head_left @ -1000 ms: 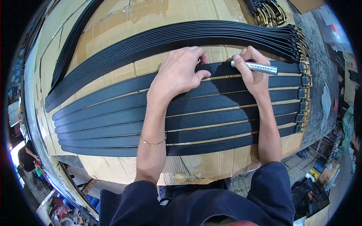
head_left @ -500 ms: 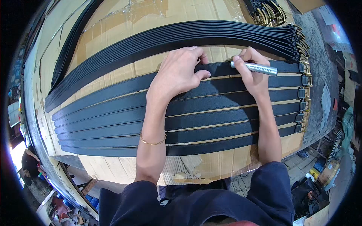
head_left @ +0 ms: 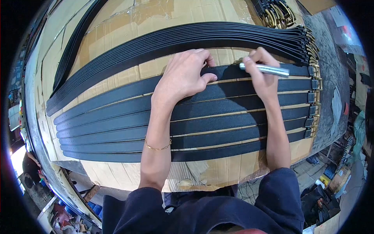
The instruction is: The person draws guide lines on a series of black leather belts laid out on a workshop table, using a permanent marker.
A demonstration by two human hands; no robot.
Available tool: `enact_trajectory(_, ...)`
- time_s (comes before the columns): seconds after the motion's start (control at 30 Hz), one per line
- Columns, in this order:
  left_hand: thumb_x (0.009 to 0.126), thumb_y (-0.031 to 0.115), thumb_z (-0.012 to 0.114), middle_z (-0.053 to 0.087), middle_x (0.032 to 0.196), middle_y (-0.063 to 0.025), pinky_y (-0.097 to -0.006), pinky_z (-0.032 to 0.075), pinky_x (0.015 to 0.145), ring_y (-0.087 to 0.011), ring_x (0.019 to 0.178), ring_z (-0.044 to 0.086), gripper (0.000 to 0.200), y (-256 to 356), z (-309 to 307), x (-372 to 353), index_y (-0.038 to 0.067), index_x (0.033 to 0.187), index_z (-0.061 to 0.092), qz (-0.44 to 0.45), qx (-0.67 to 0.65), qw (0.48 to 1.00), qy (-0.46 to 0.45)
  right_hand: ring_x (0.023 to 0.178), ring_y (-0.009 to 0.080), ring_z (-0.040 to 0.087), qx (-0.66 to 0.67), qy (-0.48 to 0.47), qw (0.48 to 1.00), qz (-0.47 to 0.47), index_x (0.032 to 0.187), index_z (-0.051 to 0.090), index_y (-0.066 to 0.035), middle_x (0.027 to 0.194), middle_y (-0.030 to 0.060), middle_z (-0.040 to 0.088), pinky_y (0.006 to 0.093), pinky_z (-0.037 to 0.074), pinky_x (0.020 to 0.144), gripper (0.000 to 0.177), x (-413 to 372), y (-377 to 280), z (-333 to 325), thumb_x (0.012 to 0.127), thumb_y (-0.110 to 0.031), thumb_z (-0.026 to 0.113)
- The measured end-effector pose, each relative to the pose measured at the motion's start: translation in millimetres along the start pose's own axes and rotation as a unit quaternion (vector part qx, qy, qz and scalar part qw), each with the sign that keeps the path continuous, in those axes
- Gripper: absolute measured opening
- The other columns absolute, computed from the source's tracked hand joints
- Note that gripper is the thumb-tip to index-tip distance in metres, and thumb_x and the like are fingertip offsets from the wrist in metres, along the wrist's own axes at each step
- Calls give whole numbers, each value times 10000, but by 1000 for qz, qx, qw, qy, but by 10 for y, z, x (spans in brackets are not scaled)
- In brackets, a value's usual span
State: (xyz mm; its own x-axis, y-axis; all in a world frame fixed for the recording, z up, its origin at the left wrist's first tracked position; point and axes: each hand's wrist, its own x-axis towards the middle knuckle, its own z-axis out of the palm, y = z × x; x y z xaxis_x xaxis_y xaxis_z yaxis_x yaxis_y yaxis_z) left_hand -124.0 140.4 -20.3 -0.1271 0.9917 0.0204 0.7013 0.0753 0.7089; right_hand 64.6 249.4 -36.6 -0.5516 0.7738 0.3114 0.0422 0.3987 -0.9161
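Right hand has its fingers clamped round a silver marker, kinda blurry, held right over the top belt in the row. Left hand rests on that same belt, thumb and fingertips apart, with a bunched belt stack just beyond on the cardboard

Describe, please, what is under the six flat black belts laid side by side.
Tan cardboard sheeting shows between and beside the flat black belts; whatever lies directly beneath them is covered.
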Motion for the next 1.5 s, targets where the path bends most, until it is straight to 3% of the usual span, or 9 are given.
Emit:
enact_trajectory(0.13, 703, 136, 801, 573, 755, -119, -371, 452, 680, -270, 717, 538, 292, -7, -3, 3, -8, 870, 610, -4, 0, 1000, -6, 570, 76, 436, 62, 40, 995, 65, 682, 515, -21, 607, 24, 524, 264, 353, 526, 233, 0, -3, -52, 869, -72, 644)
enact_trajectory(0.37, 702, 141, 802, 572, 760, -118, -367, 455, 684, -263, 720, 532, 295, -20, 8, 3, -7, 870, 609, 5, 7, 1000, -1, 577, 82, 465, -137, -35, 990, -16, 678, 530, -21, 608, 34, 546, 263, 359, 532, 246, -16, -9, -28, 857, -119, 668)
enact_trajectory(0.53, 707, 145, 794, 570, 772, -115, -360, 458, 690, -259, 725, 533, 291, -7, -11, 5, -3, 887, 620, -7, -3, 1000, -10, 632, 50, 518, 90, 30, 994, 47, 830, 610, -43, 688, 1, 603, 218, 378, 545, 148, -20, -101, 10, 883, -154, 692)
enact_trajectory(0.6, 709, 146, 790, 572, 781, -113, -356, 461, 694, -257, 727, 532, 291, -6, -24, 11, -3, 896, 626, -6, -1, 1000, -14, 635, 39, 528, 76, 29, 996, 32, 870, 620, -39, 722, -9, 620, 200, 397, 561, 139, -33, -157, 29, 876, -140, 715)
enact_trajectory(0.83, 703, 124, 787, 614, 833, -106, -355, 476, 705, -249, 743, 553, 294, -22, -9, 10, 15, 945, 659, 31, -14, 999, -14, 494, 85, 473, -40, -17, 999, 8, 606, 506, -36, 548, 30, 543, 266, 351, 468, 303, -88, -16, 47, 802, -79, 734)
enact_trajectory(1.07, 731, 113, 766, 669, 878, -145, -394, 506, 808, -312, 867, 640, 247, 37, -48, 13, 10, 935, 672, 10, -6, 999, -31, 449, 112, 434, -115, -39, 992, -24, 606, 519, -15, 503, 58, 497, 282, 351, 452, 293, -95, -55, 99, 782, -95, 740)
enact_trajectory(1.17, 701, 114, 786, 628, 841, -112, -359, 481, 711, -263, 757, 572, 294, -25, -2, 4, 3, 943, 661, 40, -15, 999, -6, 449, 114, 432, -127, -40, 991, -21, 607, 515, -18, 504, 60, 495, 285, 354, 451, 295, -93, -77, 103, 781, -95, 741)
enact_trajectory(1.4, 704, 121, 786, 617, 828, -117, -364, 476, 706, -273, 754, 567, 294, -33, 5, 2, 7, 945, 662, 42, -6, 999, -5, 478, 100, 441, -145, -52, 987, -37, 614, 502, -20, 518, 55, 500, 279, 356, 467, 303, -98, -41, 94, 787, -97, 738)
enact_trajectory(1.5, 709, 128, 783, 607, 818, -118, -369, 473, 703, -268, 753, 567, 287, -18, -3, -1, 13, 944, 664, 39, -9, 999, -7, 588, 66, 472, 36, -11, 998, 50, 649, 494, -36, 636, 9, 540, 252, 389, 526, 269, -51, -48, -7, 844, -50, 678)
